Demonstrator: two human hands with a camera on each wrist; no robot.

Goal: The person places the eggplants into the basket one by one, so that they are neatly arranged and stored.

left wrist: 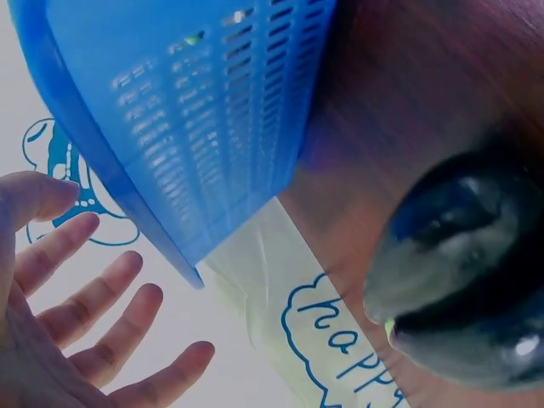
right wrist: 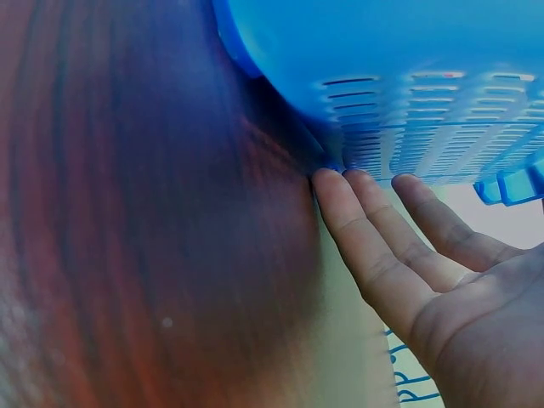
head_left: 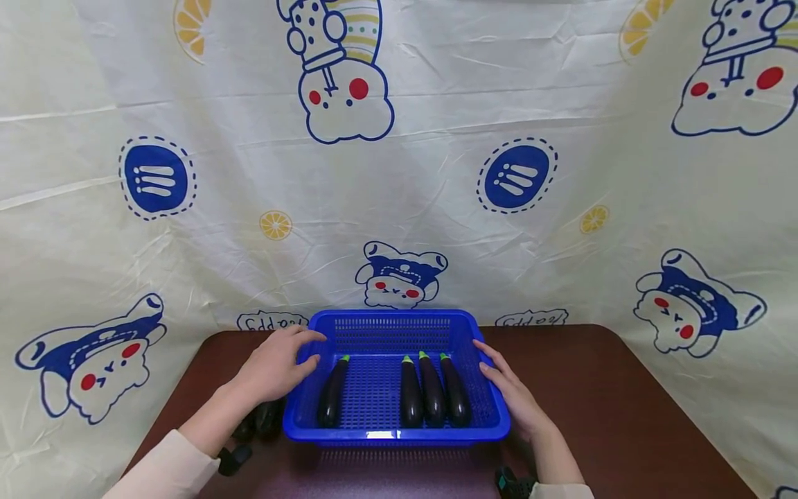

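Observation:
A blue plastic basket (head_left: 372,398) with slotted walls stands on the table. In it, one dark eggplant (head_left: 333,394) lies along the left side. Three more lie side by side at the right, among them the outer eggplant (head_left: 457,395); all point their green stem ends away. My left hand (head_left: 273,367) hovers by the basket's left rim with fingers spread and nothing held; the left wrist view shows a gap between fingertips and basket. At the right side, my right hand (head_left: 516,398) has its straight fingers (right wrist: 344,200) right at the basket's outer wall, thumb near the rim.
Below my left forearm, dark eggplants (head_left: 269,419) lie on the table left of the basket, partly covered by the arm. The brown table (head_left: 580,395) extends to the right. A pale printed cloth (head_left: 436,194) hangs behind the table's far edge.

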